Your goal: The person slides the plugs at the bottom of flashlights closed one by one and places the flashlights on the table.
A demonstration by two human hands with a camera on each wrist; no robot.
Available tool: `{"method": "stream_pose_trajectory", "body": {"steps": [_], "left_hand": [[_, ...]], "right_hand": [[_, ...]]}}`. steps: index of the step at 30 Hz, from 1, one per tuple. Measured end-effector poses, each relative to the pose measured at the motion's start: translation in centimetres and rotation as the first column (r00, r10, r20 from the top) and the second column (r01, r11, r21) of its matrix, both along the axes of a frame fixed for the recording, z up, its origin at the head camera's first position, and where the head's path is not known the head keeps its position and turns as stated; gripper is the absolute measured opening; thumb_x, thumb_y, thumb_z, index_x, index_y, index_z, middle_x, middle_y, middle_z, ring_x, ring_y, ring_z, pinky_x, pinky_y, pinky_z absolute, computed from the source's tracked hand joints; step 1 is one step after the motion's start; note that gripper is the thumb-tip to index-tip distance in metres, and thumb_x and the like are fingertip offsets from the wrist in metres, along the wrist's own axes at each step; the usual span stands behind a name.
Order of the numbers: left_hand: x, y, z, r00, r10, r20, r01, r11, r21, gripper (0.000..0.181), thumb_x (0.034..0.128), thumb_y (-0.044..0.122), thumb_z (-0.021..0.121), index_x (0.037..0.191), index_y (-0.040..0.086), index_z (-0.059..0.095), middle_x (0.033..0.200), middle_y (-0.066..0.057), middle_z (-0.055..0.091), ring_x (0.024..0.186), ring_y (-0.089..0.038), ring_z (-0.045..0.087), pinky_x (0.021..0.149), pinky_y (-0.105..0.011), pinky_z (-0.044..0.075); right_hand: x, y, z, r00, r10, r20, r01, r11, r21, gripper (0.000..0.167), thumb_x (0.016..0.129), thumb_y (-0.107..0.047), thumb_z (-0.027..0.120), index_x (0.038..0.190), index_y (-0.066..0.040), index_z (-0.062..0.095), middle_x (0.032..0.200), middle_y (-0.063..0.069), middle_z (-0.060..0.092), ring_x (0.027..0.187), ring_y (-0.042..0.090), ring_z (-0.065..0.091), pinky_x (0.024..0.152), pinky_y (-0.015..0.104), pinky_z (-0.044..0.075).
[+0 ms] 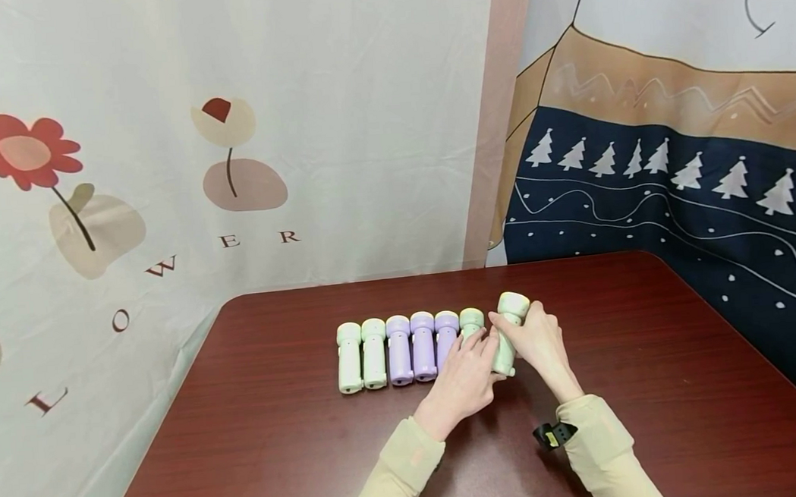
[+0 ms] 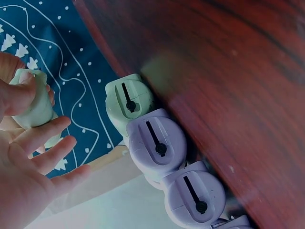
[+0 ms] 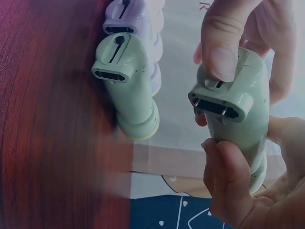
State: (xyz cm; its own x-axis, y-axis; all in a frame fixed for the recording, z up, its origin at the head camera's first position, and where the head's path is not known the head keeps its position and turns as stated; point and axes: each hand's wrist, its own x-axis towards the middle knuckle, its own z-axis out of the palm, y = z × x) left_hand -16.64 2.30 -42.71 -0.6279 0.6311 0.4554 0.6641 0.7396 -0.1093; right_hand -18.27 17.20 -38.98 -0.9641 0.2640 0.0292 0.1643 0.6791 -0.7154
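Observation:
A light green flashlight (image 1: 513, 304) is tilted in both hands at the right end of a row of flashlights. My right hand (image 1: 540, 338) grips its body near the head. At the tail end, my left hand (image 1: 463, 374) pinches it; the left thumb (image 3: 223, 62) presses on the slider there in the right wrist view. Two metal prongs (image 3: 224, 110) show in the slot beside that thumb. Closest to the hands stands a green flashlight (image 1: 471, 318), partly covered by the left hand, then purple flashlights (image 1: 423, 346). Two more green flashlights (image 1: 350, 358) end the row at left.
The row stands on a dark red-brown table (image 1: 266, 439), with the flashlight heads toward the far edge. Behind the table hang a pale flower-print curtain (image 1: 363, 129) and a navy tree-print cloth (image 1: 641, 203). A black strap device (image 1: 555, 435) sits on the right wrist.

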Motion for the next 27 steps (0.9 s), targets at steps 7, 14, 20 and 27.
{"method": "stream_pose_trajectory", "body": {"steps": [7, 14, 20, 27], "left_hand": [[-0.02, -0.02, 0.03, 1.0, -0.011, 0.027, 0.012, 1.0, -0.007, 0.062, 0.0852, 0.033, 0.067, 0.134, 0.003, 0.044, 0.124, -0.001, 0.062, 0.125, -0.021, 0.053, 0.1, -0.041, 0.046], [-0.07, -0.12, 0.15, 0.997, -0.026, 0.074, 0.028, 0.999, -0.02, 0.063, 0.0869, 0.031, 0.065, 0.138, 0.002, 0.041, 0.127, 0.0, 0.063, 0.127, -0.024, 0.052, 0.099, -0.046, 0.046], [-0.07, -0.18, 0.21, 0.996, -0.028, 0.084, 0.031, 0.999, -0.036, 0.065, 0.0871, 0.031, 0.064, 0.139, 0.002, 0.039, 0.13, 0.0, 0.062, 0.127, -0.025, 0.052, 0.099, -0.046, 0.046], [-0.16, -0.31, 0.15, 0.991, -0.028, 0.134, 0.034, 0.999, -0.042, 0.065, 0.0886, 0.029, 0.063, 0.142, 0.003, 0.036, 0.134, 0.001, 0.059, 0.129, -0.026, 0.05, 0.1, -0.049, 0.045]], "right_hand": [[-0.03, 0.11, -0.12, 1.0, 0.006, 0.011, -0.005, 1.0, -0.014, 0.069, 0.083, -0.051, 0.062, 0.112, 0.01, 0.046, 0.092, 0.025, 0.059, 0.073, 0.031, 0.064, 0.053, 0.03, 0.051], [-0.02, 0.19, -0.2, 1.0, 0.014, 0.023, -0.013, 1.0, -0.02, 0.07, 0.083, -0.05, 0.062, 0.114, 0.011, 0.046, 0.093, 0.025, 0.06, 0.072, 0.029, 0.065, 0.053, 0.03, 0.052], [0.04, 0.23, -0.28, 0.999, 0.016, 0.031, -0.016, 1.0, -0.017, 0.071, 0.084, -0.05, 0.062, 0.116, 0.012, 0.046, 0.095, 0.026, 0.06, 0.076, 0.032, 0.066, 0.056, 0.032, 0.053], [0.01, 0.3, -0.46, 0.999, 0.028, 0.041, -0.025, 0.998, -0.057, 0.071, 0.084, -0.049, 0.062, 0.117, 0.012, 0.045, 0.095, 0.027, 0.061, 0.069, 0.027, 0.066, 0.053, 0.031, 0.054]]}}
